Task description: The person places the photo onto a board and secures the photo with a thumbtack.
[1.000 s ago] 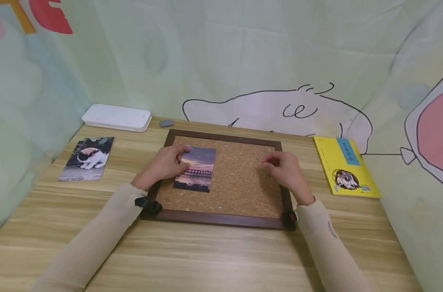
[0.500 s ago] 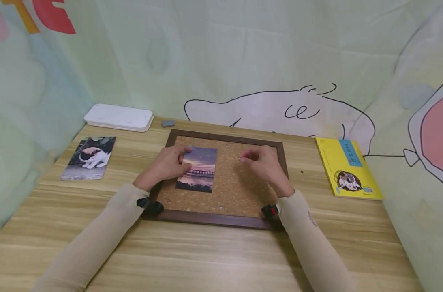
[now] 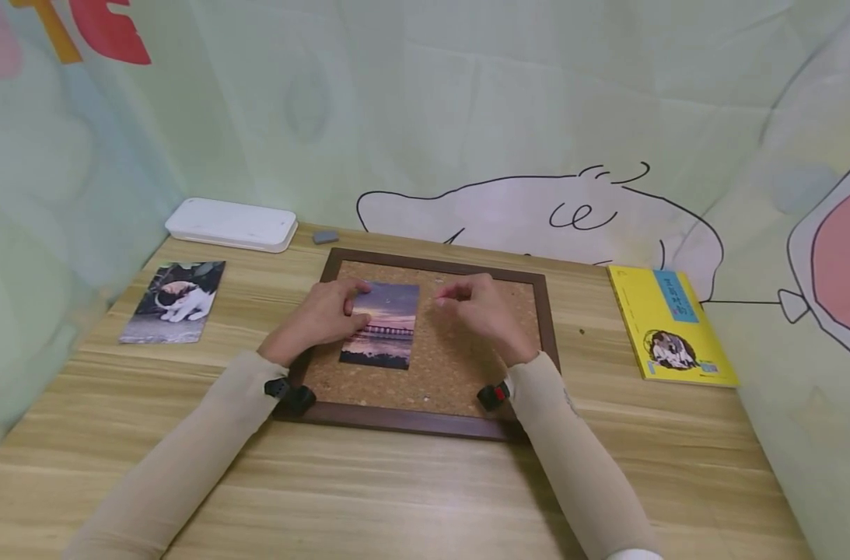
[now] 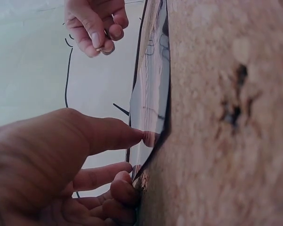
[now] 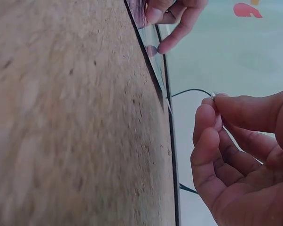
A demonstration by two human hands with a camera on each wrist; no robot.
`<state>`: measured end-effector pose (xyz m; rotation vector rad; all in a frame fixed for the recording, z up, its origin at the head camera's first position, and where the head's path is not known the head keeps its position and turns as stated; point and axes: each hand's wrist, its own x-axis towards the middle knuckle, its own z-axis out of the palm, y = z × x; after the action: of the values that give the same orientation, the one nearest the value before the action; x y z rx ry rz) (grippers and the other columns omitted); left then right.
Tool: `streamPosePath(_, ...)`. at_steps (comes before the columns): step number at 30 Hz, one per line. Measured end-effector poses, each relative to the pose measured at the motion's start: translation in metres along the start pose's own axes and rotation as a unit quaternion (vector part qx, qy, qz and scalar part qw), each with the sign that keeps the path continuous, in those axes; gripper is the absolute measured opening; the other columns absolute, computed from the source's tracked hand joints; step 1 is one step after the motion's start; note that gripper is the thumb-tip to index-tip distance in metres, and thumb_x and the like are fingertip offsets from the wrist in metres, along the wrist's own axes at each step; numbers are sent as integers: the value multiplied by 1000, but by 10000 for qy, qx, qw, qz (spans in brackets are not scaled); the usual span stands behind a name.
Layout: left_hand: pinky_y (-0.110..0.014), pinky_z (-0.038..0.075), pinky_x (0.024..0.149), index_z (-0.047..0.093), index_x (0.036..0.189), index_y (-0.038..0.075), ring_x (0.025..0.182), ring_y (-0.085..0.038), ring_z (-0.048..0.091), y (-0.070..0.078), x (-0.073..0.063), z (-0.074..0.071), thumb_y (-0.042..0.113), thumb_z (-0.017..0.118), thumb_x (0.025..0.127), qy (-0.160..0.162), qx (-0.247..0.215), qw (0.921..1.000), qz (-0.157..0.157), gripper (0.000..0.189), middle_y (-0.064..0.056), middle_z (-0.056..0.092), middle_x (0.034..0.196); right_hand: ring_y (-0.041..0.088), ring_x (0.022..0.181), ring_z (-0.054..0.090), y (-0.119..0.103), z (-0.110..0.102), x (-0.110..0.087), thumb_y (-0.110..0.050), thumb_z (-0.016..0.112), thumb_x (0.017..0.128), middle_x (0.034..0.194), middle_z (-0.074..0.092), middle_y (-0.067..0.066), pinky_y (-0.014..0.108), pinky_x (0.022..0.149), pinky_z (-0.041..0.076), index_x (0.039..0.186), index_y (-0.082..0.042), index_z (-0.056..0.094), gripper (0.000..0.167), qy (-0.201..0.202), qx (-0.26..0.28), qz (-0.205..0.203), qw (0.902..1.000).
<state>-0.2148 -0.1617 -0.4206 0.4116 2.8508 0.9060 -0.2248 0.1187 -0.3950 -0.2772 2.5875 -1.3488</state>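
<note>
- The corkboard is a rectangle of coarse, speckled tan granules, bordered by a dark brown frame with square corners.
- On the corkboard's left half lies a glossy sunset photograph, an upright rectangle with a purple-pink sky above a dark pier.
- At the corkboard's left side, the left hand presses the photograph's left part with thumb and index finger, a moderate gap between the two tips.
- Above the corkboard, right of its sunset photograph, the right hand pinches a tiny pale piece between thumb and fingertip; the grip is narrow, and the piece is too small to name surely.
- Two tiny shiny bits sit on the corkboard's cork, one near its far edge, one near its near edge.
- Left of the corkboard, a glossy cat photograph lies flat.
- Beyond the corkboard's far left corner are a smooth white case, long with rounded corners, and a small grey block.
- Right of the corkboard lies a yellow paperback book with a blue label panel.
- Beneath the corkboard, the tabletop shows streaky, pale wood grain.
- Behind the corkboard hangs a creased, pale green printed cloth.
</note>
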Motion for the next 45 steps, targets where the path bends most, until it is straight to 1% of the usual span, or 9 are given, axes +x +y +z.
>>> streamPosePath(4,-32,35,63,61,145,0,65,-17,45,0,0,-1,19,77,96,-17,8,10000,-49,55,-2,52,75,19,88,60,-4,7,8,-14,73,102,102,74,6,29,75,50,108,-11,81,10,-228,113,101,9996)
streamPosePath(7,-32,35,63,61,145,0,65,-17,45,0,-1,-1,19,77,96,-18,6,10000,-52,55,-3,52,75,20,88,63,-6,11,14,-11,72,103,101,73,8,30,75,52,109,-8,80,11,-424,326,152,9985)
streamPosePath(10,-32,36,63,61,145,0,65,-16,45,0,-1,-1,19,77,96,-18,-17,10000,-41,55,-3,52,74,20,87,64,-9,14,20,-10,72,102,100,73,8,29,74,54,107,-7,80,10,-545,426,201,9974)
streamPosePath(14,-32,36,64,61,145,0,65,-16,46,0,-1,-1,19,77,96,-11,-51,10000,-24,55,-3,53,75,18,87,63,-13,19,26,-13,73,102,99,71,5,29,75,54,104,-10,79,8,-611,350,324,9970)
streamPosePath(20,-31,36,63,62,144,0,64,-16,46,-1,-1,-1,19,77,95,14,-62,10000,4,55,-3,53,74,16,86,63,-17,26,34,-13,72,103,101,71,6,28,75,54,105,-8,79,10,-714,331,436,9959)
streamPosePath(27,-32,35,64,61,145,1,66,-16,46,-1,0,-1,20,77,95,-39,-75,10000,-49,55,-3,52,75,14,81,64,-19,35,43,-12,72,103,97,70,6,25,72,55,103,-5,78,10,-808,321,302,9958)
streamPosePath(36,-32,35,64,61,145,2,67,-17,47,-2,1,-1,20,77,95,-81,-35,9999,-83,56,-4,54,77,12,74,64,-21,42,53,-10,72,101,86,69,2,22,66,52,102,-4,77,8,-865,48,129,9962)
streamPosePath(41,-31,35,63,62,145,1,67,-17,47,-3,2,-1,21,77,95,-83,-28,9999,-55,56,-4,54,77,13,75,62,-23,44,56,-12,73,101,85,67,1,22,65,50,102,-5,78,8,-973,-85,115,9952)
streamPosePath(45,-32,35,64,61,145,1,67,-17,47,-3,2,-1,20,77,95,-91,-14,9999,-55,56,-4,54,77,13,76,60,-25,45,59,-14,72,102,82,65,-1,24,66,47,101,-8,79,9,-1100,-379,101,9932)
